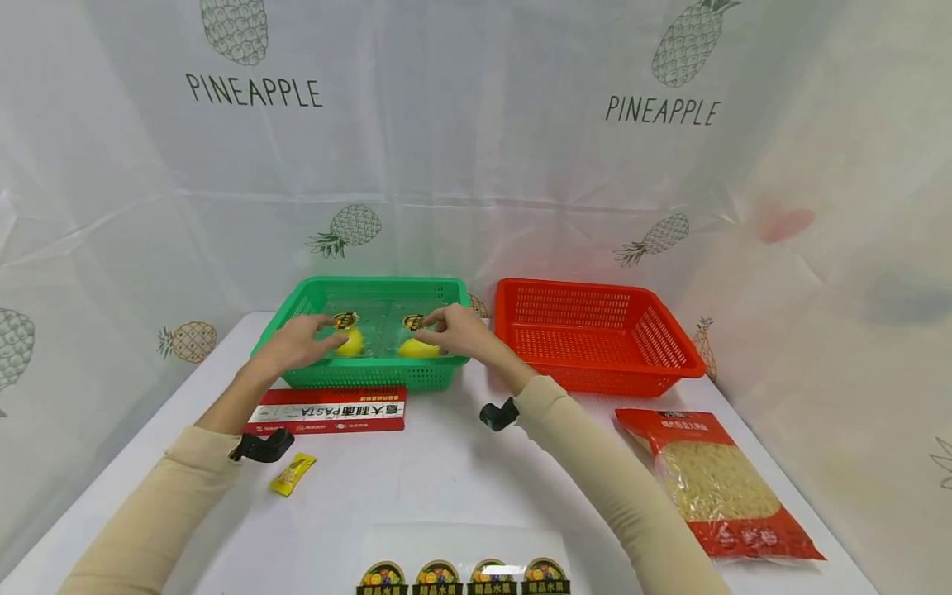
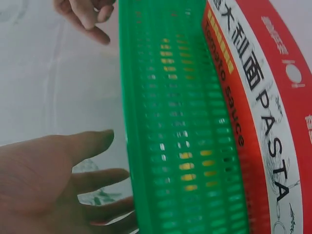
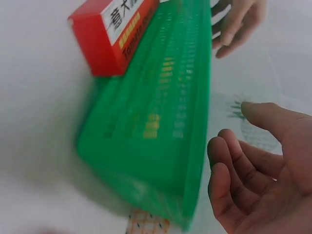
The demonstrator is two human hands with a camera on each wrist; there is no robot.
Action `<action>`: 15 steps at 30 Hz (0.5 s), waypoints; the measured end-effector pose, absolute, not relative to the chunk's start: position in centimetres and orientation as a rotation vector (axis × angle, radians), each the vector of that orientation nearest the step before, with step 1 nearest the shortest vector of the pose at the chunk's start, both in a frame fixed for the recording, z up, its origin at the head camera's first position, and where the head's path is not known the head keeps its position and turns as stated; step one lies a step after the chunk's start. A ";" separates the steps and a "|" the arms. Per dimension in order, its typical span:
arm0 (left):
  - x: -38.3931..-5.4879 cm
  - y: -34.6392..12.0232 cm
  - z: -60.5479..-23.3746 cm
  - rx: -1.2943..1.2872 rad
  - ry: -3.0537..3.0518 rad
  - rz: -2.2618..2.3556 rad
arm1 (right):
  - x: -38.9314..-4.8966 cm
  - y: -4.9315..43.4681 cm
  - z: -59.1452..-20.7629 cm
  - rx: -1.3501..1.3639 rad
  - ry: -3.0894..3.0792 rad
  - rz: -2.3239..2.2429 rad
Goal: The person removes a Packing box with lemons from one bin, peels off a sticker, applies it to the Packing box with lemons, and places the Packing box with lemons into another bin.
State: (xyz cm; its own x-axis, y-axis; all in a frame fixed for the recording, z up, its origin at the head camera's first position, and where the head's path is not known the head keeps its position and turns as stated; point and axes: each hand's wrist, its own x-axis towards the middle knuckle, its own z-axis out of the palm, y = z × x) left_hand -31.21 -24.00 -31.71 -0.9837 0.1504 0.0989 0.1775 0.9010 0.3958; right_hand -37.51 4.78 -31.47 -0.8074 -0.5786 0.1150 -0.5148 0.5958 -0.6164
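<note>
A green basket (image 1: 372, 376) stands at the back of the table. Inside it lie two clear packs, each with a yellow fruit: one fruit (image 1: 349, 343) at left, another (image 1: 419, 349) at right. A dark round label (image 1: 345, 321) sits on the left pack, and a similar label (image 1: 413, 322) on the right one. My left hand (image 1: 293, 341) is over the basket's left part, thumb and fingers spread apart. Over the right part is my right hand (image 1: 463, 330), its fingers loosely bent with a gap to the thumb. Both wrist views show the hands above the rim, holding nothing.
A red pasta box (image 1: 335, 411) lies right in front of the green basket. To its right stands a red basket (image 1: 595, 376). A pasta bag (image 1: 717, 479) is at far right, a small yellow packet (image 1: 293, 474) at left, and a label sheet (image 1: 464, 541) at the front.
</note>
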 end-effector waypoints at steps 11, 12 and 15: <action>-27.9 -22.3 -32.2 -0.412 -2.930 -0.513 | -34.3 14.4 -30.7 -0.931 2.907 -0.951; -27.5 -22.1 -32.3 -0.417 -2.913 -0.499 | -33.9 15.4 -30.7 -0.910 2.926 -0.927; -26.1 -21.6 -32.6 -0.435 -2.848 -0.480 | -32.6 18.0 -31.0 -0.863 2.966 -0.859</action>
